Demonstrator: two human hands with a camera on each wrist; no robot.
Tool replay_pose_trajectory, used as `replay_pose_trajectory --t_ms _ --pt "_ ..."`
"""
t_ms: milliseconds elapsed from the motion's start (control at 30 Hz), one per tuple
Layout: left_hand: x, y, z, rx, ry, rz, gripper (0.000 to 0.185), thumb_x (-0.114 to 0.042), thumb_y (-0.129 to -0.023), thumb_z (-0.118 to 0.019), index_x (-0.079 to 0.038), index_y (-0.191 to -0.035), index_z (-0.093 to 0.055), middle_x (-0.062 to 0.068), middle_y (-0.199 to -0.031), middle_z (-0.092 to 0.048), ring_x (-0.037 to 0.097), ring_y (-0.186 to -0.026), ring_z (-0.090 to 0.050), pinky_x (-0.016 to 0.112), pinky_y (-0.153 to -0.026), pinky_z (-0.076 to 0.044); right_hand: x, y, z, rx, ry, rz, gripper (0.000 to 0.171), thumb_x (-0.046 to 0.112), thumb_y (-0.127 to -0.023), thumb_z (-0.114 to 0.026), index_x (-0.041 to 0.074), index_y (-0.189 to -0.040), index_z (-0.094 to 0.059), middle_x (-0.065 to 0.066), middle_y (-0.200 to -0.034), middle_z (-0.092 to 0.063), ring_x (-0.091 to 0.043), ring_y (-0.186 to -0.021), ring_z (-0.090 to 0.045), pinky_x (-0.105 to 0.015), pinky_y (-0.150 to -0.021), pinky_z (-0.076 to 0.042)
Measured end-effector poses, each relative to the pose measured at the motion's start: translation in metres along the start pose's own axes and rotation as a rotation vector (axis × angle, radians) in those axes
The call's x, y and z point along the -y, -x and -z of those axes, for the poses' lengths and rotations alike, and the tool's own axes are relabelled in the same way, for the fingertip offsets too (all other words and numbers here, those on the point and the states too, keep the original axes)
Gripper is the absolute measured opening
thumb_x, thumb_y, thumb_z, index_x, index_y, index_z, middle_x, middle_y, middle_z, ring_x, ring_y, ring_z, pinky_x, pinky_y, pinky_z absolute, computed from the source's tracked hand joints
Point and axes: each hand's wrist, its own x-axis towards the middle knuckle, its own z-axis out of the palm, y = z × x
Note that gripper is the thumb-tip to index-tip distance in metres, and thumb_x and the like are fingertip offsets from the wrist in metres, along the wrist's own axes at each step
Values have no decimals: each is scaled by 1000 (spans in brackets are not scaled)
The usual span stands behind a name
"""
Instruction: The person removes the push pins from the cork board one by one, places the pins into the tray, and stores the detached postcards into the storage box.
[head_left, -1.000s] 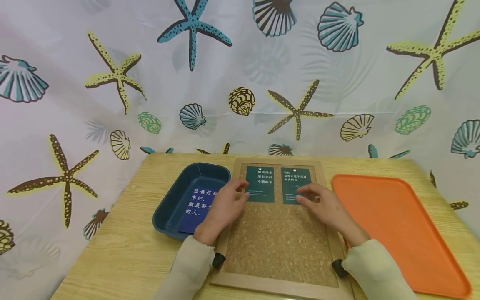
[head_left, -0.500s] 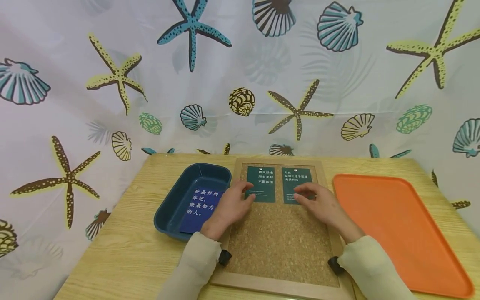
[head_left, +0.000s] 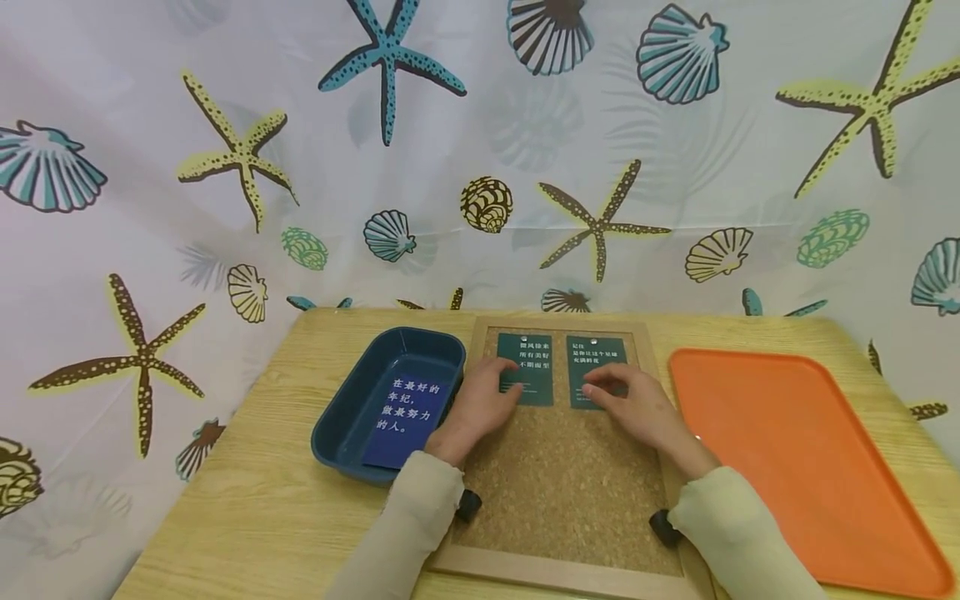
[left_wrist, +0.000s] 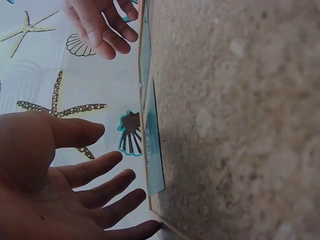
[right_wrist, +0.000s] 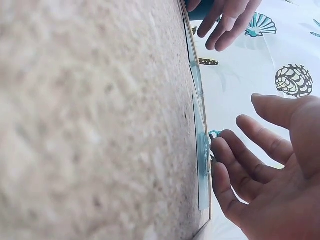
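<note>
A cork board [head_left: 558, 479] in a wooden frame lies in the middle of the table. Two dark green cards with white text are pinned side by side at its far end. My left hand [head_left: 487, 400] lies over the lower part of the left card [head_left: 527, 354], fingers straight. Over the lower part of the right card [head_left: 596, 354] lies my right hand [head_left: 628, 398], fingers also straight. In the left wrist view the left hand [left_wrist: 75, 185] is spread just off the card's edge [left_wrist: 152, 150]. The right wrist view shows the right hand [right_wrist: 255, 165] spread beside its card [right_wrist: 202, 150]. Neither hand holds anything.
A dark blue tray [head_left: 352, 392] left of the board holds a blue card [head_left: 405, 412] with white text. A flat orange tray [head_left: 787, 467] lies to the right. A curtain [head_left: 480, 150] printed with starfish and shells hangs close behind the wooden table [head_left: 247, 508].
Both hands have slid further away along the cork board and now cover more of the two green cards' lower parts. The cards and trays have not moved.
</note>
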Motion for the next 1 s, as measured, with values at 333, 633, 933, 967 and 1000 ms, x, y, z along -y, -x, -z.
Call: replay_pose_trajectory --t_ms 333,633,933,967,1000 --pt "6 -4 -5 6 -81 25 39 -18 -103 -66 -8 -141 -63 16 -145 -63 35 -138 -58 52 -114 -49 6 -4 -5 4 0 -5 32 28 -105 -65 6 -127 -70 -15 -126 -72 -35 -118 -68 -53 -96 -57" --pt "9 -4 -6 -5 -153 4 40 -19 -101 -68 -14 -141 -65 13 -151 -59 35 -142 -54 55 -118 -45 10 -12 -11 1 -17 -4 29 25 -104 -65 6 -126 -71 -15 -126 -72 -36 -118 -67 -55 -98 -55" --pt "8 -4 -6 52 -320 1 44 -22 -101 -69 -18 -145 -63 8 -156 -53 32 -145 -48 59 -119 -40 13 -19 -17 -6 -14 11 29 26 -104 -66 6 -123 -72 -15 -124 -73 -35 -115 -68 -53 -95 -57" --pt "8 -4 -7 55 -331 5 44 -22 -101 -69 -19 -145 -63 7 -156 -52 31 -145 -48 59 -119 -40 14 -20 -18 -2 -11 9 29 26 -104 -66 6 -124 -72 -15 -124 -73 -35 -116 -68 -53 -96 -56" --pt "8 -4 -7 56 -335 11 44 -22 -101 -69 -19 -145 -63 7 -156 -52 31 -146 -47 60 -120 -39 14 -21 -18 0 -7 6 30 27 -104 -66 7 -124 -72 -15 -125 -73 -35 -117 -67 -54 -97 -56"
